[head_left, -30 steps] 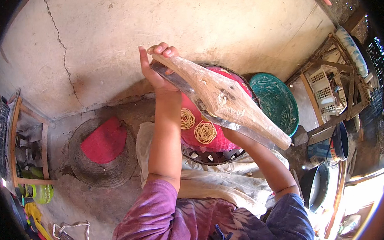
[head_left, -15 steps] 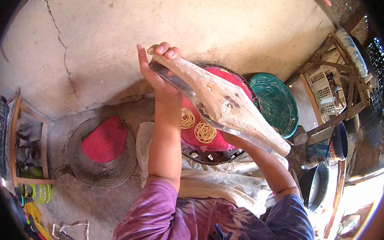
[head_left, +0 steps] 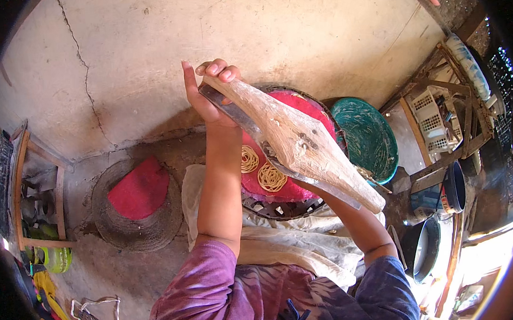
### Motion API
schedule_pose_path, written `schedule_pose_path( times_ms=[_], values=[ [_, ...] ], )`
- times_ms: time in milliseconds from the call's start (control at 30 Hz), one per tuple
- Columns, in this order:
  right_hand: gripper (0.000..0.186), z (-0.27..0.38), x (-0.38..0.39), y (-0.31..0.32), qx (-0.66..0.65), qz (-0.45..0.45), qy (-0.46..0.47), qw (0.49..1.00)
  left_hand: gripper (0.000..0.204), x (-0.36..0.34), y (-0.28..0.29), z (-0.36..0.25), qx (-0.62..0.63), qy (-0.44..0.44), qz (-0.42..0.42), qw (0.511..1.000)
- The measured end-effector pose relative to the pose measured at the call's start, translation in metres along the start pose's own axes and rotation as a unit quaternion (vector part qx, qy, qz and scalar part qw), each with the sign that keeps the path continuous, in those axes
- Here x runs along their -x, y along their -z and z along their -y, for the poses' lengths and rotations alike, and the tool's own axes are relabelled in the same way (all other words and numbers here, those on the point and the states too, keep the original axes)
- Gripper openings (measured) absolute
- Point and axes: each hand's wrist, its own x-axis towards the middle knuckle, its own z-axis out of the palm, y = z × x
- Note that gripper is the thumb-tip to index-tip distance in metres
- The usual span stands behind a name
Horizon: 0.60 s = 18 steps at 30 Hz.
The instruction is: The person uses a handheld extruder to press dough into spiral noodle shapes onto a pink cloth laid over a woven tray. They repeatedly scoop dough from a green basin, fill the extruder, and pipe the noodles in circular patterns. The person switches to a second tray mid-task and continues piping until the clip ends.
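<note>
My left hand point(head_left: 213, 92) is curled round the wooden block point(head_left: 301, 144); behind it my right hand hides, grip I can't tell; noodles point(head_left: 273, 177) show left of it.

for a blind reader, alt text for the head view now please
A person's left hand grips one end of a long wooden tool above coiled pale strands on a red sheet; the tool hides the right hand. A green basin is at right.
</note>
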Motion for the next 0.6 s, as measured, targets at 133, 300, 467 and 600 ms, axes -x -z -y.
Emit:
schedule_pose_path(
  times_ms=[133, 300, 467, 600],
  values=[
    [0.062, 0.013, 0.006, 0.004, -0.018, -0.007, -0.009, 1.000, 0.045, 0.000, -0.001, -0.003, -0.009, 0.002, 0.005, 1.000],
    [0.066, 0.016, 0.011, 0.015, -0.074, 0.003, -0.027, 0.997, 0.046, 0.001, 0.002, -0.005, 0.024, 0.014, 0.014, 1.000],
    [0.072, -0.016, 0.035, -0.010, 0.191, -0.058, 0.002, 0.980, 0.047, 0.001, 0.001, -0.004, 0.009, 0.020, 0.015, 1.000],
    [0.077, -0.030, 0.086, -0.062, 0.755, -0.205, 0.101, 0.615, 0.052, -0.005, 0.002, 0.008, 0.006, 0.049, -0.004, 0.999]
  ],
)
